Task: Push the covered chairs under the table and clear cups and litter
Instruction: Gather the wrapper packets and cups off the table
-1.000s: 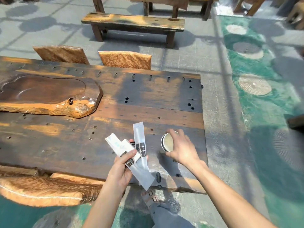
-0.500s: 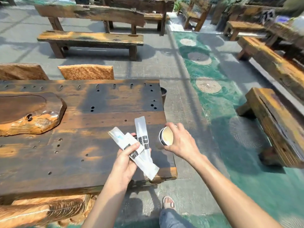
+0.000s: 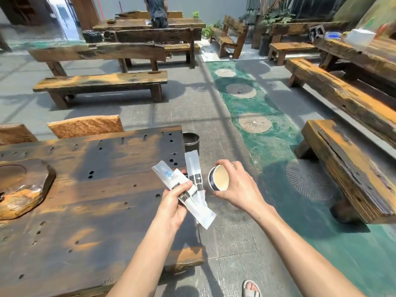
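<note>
My left hand [image 3: 171,205] grips a bunch of white plastic wrappers [image 3: 192,185] over the right end of the dark wooden table [image 3: 90,211]. My right hand [image 3: 236,185] holds a paper cup [image 3: 218,177] tipped on its side, its open mouth facing left, just off the table's right edge. Two chairs with orange patterned covers stand at the far side of the table, one [image 3: 85,126] near the corner and one [image 3: 15,133] at the left edge of view.
A dark round bin [image 3: 191,141] stands on the floor by the table's far right corner. A carved wooden tray [image 3: 23,189] lies at the table's left. Wooden benches [image 3: 100,82] stand ahead, and more benches [image 3: 347,163] at the right. A person [image 3: 157,11] stands by a far table.
The view has swung up and to the right, off the table and toward the floor and benches. Both hands keep their hold and now sit at the table's right end.
</note>
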Tool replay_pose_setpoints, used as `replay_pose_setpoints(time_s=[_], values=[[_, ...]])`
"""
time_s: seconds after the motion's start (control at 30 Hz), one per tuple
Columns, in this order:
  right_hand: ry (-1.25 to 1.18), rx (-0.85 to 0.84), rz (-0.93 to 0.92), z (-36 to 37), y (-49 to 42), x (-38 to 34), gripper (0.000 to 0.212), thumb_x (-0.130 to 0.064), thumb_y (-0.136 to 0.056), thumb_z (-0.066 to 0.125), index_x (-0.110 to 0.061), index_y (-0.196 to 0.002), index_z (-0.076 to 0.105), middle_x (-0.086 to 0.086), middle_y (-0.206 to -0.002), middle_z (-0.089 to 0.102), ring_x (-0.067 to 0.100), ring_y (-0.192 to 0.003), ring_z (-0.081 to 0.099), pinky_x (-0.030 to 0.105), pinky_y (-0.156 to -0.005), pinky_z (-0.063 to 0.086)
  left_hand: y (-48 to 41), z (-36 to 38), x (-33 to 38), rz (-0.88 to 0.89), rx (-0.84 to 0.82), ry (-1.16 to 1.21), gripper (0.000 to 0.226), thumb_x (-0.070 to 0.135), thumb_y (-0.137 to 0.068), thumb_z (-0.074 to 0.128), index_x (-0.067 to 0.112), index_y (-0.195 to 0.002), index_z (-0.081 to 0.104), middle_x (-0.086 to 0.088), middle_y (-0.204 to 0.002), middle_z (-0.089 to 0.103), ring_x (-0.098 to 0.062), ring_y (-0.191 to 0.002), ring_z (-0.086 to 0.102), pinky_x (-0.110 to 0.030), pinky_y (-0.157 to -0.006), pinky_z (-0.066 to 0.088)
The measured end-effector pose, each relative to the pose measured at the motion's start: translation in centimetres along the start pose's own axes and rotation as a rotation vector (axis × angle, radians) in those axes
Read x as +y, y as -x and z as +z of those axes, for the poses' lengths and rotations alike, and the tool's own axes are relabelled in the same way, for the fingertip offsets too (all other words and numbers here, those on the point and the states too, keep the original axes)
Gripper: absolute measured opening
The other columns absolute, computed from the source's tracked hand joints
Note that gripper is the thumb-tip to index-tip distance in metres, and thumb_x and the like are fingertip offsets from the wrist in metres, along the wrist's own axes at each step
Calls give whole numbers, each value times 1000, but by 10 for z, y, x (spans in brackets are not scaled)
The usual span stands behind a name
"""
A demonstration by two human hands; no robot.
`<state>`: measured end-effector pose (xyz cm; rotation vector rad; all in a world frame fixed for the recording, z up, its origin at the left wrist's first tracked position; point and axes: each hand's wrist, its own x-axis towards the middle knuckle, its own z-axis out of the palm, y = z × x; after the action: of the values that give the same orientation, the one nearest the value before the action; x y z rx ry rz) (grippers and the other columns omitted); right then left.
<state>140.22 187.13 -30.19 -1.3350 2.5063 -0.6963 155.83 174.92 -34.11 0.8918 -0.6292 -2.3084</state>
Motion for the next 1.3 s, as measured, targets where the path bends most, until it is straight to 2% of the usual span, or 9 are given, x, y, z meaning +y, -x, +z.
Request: replay_pose_setpoints(time_s=[0.1,0.27,0.43,0.6,0.83,0.93,1.07,1.23,1.3], values=[[-15,-30,-21,-13,-17,33,81,-49,-69,80,-42,-138,38,-2,-131,45,29,-117,56,44,-89,50,-19,29,-23,11,12,8,63,-8,-70,74,1,-130,59,-30,-113,66,-39,-90,70,-59,-76,61],[-40,-55,-83,-47,-63,99,82,-52,-68,79,-41,-138,39,-3,-129,46,28,-118,56,43,-91,49,-62,82,-63,69,40,34,44,-9,-71,72,3,-112,64,-27,-103,67,-37,-83,71,-60,-76,61],[-70,-91,-106,-77,-99,150,78,-44,-68,81,-42,-134,41,-4,-124,46,29,-113,57,41,-87,50,-96,128,-95,98,63,63,62,-9,-73,69,4,-133,58,-28,-114,63,-37,-89,67,-61,-81,60],[-70,-98,-120,-96,-139,185,76,-44,-69,81,-43,-133,41,-5,-124,47,26,-113,57,43,-88,51,-134,161,-109,99,90,69,53,-9,-72,70,8,-122,64,-23,-105,70,-32,-82,73,-57,-75,62],[-90,-89,-108,-100,-212,213,78,-47,-68,82,-43,-134,41,-3,-128,49,29,-113,59,46,-92,51,-211,191,-105,79,118,89,51,-7,-69,71,8,-117,66,-22,-103,71,-32,-82,73,-57,-75,62],[-98,-83,-89,-98,-254,226,79,-53,-67,84,-44,-134,42,-4,-130,49,27,-117,58,47,-95,49,-263,208,-101,65,100,78,51,-7,-73,70,7,-122,63,-23,-108,69,-33,-87,70,-58,-81,60],[-92,-64,-72,-97,-325,242,79,-55,-66,87,-43,-132,44,-4,-127,51,24,-115,58,44,-92,50,-340,231,-88,30,79,66,42,-12,-84,62,8,-121,61,-21,-105,68,-32,-86,68,-59,-84,56],[-98,-41,-31,-92,-419,245,82,-60,-64,84,-48,-131,40,-11,-122,46,17,-114,55,36,-86,47,-429,254,-51,-23,89,97,59,-6,-69,72,11,-124,62,-23,-116,65,-32,-91,68,-58,-96,53],[-94,-25,-44,-87,-451,242,80,-61,-65,82,-49,-131,39,-13,-121,45,15,-113,55,36,-84,48,-460,255,-33,-35,84,85,55,-7,-72,71,10,-124,63,-23,-118,65,-33,-92,68,-54,-91,56]])
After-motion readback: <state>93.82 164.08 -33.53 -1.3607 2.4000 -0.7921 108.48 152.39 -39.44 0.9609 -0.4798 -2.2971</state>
